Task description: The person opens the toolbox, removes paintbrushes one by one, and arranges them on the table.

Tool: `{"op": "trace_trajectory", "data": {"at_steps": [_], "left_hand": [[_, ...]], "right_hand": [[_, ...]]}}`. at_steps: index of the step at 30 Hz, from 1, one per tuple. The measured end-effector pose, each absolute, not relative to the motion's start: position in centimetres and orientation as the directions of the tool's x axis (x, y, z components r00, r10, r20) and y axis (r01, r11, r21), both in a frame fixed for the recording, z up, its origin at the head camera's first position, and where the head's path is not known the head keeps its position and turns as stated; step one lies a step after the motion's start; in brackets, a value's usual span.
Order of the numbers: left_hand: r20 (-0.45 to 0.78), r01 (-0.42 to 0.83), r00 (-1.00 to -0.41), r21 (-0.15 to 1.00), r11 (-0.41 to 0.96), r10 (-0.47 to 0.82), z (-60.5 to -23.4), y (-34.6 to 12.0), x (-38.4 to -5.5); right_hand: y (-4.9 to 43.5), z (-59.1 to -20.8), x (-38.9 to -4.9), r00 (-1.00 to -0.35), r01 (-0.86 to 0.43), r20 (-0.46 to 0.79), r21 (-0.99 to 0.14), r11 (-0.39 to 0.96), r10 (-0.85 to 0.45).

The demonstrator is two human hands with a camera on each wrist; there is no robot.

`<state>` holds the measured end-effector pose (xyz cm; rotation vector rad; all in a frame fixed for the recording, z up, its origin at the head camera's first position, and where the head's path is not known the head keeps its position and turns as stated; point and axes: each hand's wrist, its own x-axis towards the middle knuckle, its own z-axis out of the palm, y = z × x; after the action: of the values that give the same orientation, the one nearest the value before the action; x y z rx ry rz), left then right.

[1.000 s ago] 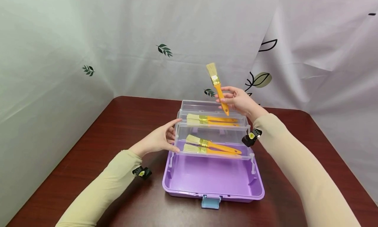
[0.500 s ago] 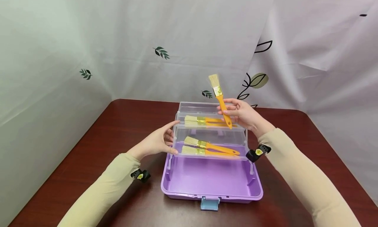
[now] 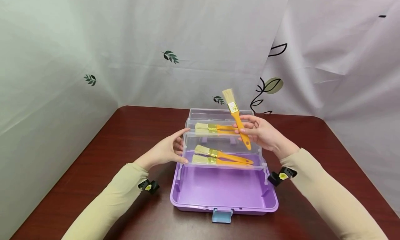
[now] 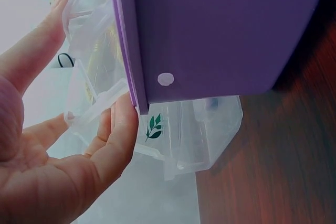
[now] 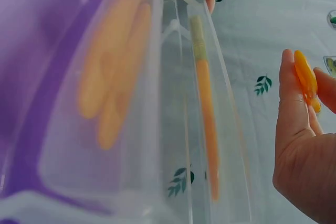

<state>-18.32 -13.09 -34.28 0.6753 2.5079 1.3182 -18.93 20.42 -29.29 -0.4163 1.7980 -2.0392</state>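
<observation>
My right hand (image 3: 264, 134) pinches the orange handle of a flat paintbrush (image 3: 238, 120) between thumb and fingers. Its pale bristles point up, tilted left, above the clear trays. At the left end of the lower clear tray (image 3: 192, 141) is my left hand (image 3: 165, 148); thumb in front and fingers behind, it grips the tray's end. Two like paintbrushes (image 3: 223, 156) lie in that lower tray, bristles to the left. More paintbrushes (image 3: 215, 128) lie in the upper tray (image 3: 190, 123). Both trays belong to a purple toolbox (image 3: 222, 193), which stands unfolded.
A blue latch (image 3: 222, 215) hangs from the box's front. The dark red wooden table (image 3: 137, 129) extends to both sides. Pale curtains (image 3: 131, 32) with leaf prints stand behind it. The clear lid (image 3: 206, 113) is raised behind the trays.
My right hand has come down and slightly to the right with the paintbrush, from above the raised lid to in front of the upper tray. My left hand has kept its place on the tray.
</observation>
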Motion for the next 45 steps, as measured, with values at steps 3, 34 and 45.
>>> {"op": "trace_trajectory", "data": {"at_steps": [3, 34, 45], "left_hand": [[0.011, 0.289, -0.868, 0.825, 0.487, 0.497, -34.3, -13.1, -18.3], [0.012, 0.279, -0.871, 0.836, 0.473, 0.492, -34.4, -13.1, -18.3], [0.01, 0.281, -0.868, 0.835, 0.473, 0.497, -34.3, -13.1, -18.6]], "right_hand": [[21.0, -29.7, -18.5, -0.878, 0.098, -0.036, -0.99, -0.105, -0.478], [29.1, -33.3, -16.5, -0.855, 0.137, 0.022, -0.954, -0.267, -0.518], [32.8, -35.1, -17.0, -0.858, 0.132, 0.016, -0.959, -0.251, -0.513]]}}
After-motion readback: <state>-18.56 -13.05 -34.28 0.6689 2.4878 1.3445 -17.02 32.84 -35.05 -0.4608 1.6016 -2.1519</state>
